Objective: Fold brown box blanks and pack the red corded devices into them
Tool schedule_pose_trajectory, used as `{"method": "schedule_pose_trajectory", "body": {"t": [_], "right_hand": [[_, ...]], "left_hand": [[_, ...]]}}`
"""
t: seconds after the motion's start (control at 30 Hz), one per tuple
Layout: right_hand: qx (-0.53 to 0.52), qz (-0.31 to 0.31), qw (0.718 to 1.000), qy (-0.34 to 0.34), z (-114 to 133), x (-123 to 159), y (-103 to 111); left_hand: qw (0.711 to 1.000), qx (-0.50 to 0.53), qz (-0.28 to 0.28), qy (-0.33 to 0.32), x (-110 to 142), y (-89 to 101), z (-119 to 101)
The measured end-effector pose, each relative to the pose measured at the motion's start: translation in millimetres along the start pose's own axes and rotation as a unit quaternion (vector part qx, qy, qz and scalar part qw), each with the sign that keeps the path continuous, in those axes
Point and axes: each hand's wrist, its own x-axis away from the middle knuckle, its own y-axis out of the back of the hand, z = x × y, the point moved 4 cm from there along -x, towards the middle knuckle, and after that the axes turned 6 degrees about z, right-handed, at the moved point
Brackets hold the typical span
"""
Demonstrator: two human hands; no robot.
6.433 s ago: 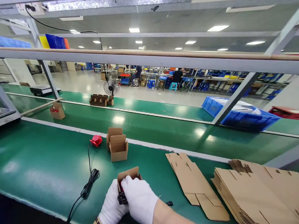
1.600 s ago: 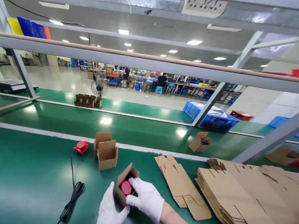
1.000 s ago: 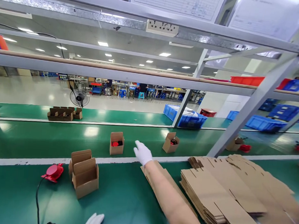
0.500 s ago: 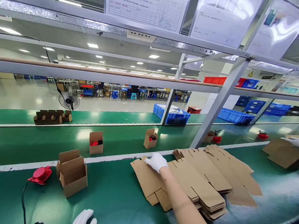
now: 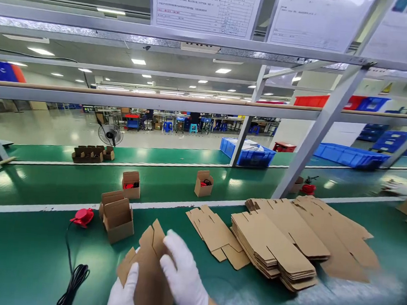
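A partly folded cardboard box [image 5: 149, 269] stands tilted between my two white-gloved hands, its flaps sticking up. My left hand [image 5: 124, 290] is closed on its left side, thumb in front. At the right edge, my right hand [image 5: 185, 275] grips the same cardboard, with the fingertips partly hidden by it. To the right lie loose flat box blanks [image 5: 215, 234] and a thicker stack of blanks [image 5: 269, 250]. Two open boxes [image 5: 118, 221] stand beyond my left hand. A red device [image 5: 83, 217] with a coiled black cable [image 5: 74, 283] rests at the left.
Boxes with red items inside, one at left [image 5: 131, 185] and one at centre [image 5: 204, 184], stand on the green belt. A slanted metal post [image 5: 322, 128] rises behind the blanks. Another person's gloved hand [image 5: 401, 188] shows at far right. A blue bin [image 5: 248, 153] stands farther back.
My right hand has come left from the blanks, bringing one blank to my left hand. That cardboard is now raised and partly opened between both hands. The view has shifted slightly.
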Motion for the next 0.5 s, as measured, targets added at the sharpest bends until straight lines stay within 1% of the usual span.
{"method": "schedule_pose_trajectory", "body": {"t": [0.03,0.07,0.1,0.13,0.2,0.23,0.27,0.33,0.37,0.4,0.43,0.47,0.5], "right_hand": [[-0.020,-0.037,0.998,-0.048,-11.4,-4.3,0.8],[-0.053,-0.051,0.993,-0.092,-20.1,-8.3,-0.7],[-0.093,-0.038,0.988,-0.121,-24.8,-11.6,-4.5],[-0.132,-0.013,0.982,-0.135,-25.1,-13.5,-9.0],[-0.185,0.030,0.972,-0.140,-16.0,-10.8,-15.2],[-0.198,0.040,0.969,-0.142,-9.3,-6.2,-16.5],[-0.209,0.045,0.966,-0.146,-2.5,-0.1,-17.4],[-0.249,0.063,0.954,-0.154,8.9,14.5,-21.3],[-0.281,0.081,0.943,-0.158,12.5,21.5,-25.8],[-0.318,0.097,0.929,-0.162,14.2,27.7,-31.8],[-0.351,0.103,0.915,-0.169,13.3,32.8,-38.6],[-0.371,0.089,0.907,-0.178,9.6,36.5,-45.3],[-0.373,0.053,0.907,-0.188,3.2,39.1,-51.1]], "left_hand": [[1.000,0.006,-0.005,0.008,6.4,2.3,2.4],[1.000,0.014,-0.004,0.009,12.8,1.8,2.6],[0.999,0.032,0.006,0.003,18.9,-0.8,1.0],[0.998,0.058,0.021,-0.007,24.6,-4.3,-1.9],[0.991,0.117,0.056,-0.027,34.4,-8.5,-8.7],[0.987,0.142,0.066,-0.034,38.5,-7.2,-11.5],[0.985,0.157,0.066,-0.037,42.1,-3.2,-13.6],[0.985,0.164,0.049,-0.033,47.6,8.8,-15.7],[0.985,0.169,0.040,-0.020,49.4,14.0,-15.6],[0.984,0.177,0.032,0.009,50.6,17.2,-13.9],[0.981,0.183,0.024,0.054,51.4,17.8,-10.5],[0.976,0.188,0.014,0.104,52.0,16.1,-6.1],[0.970,0.197,-0.001,0.146,52.2,12.7,-1.2]]}}
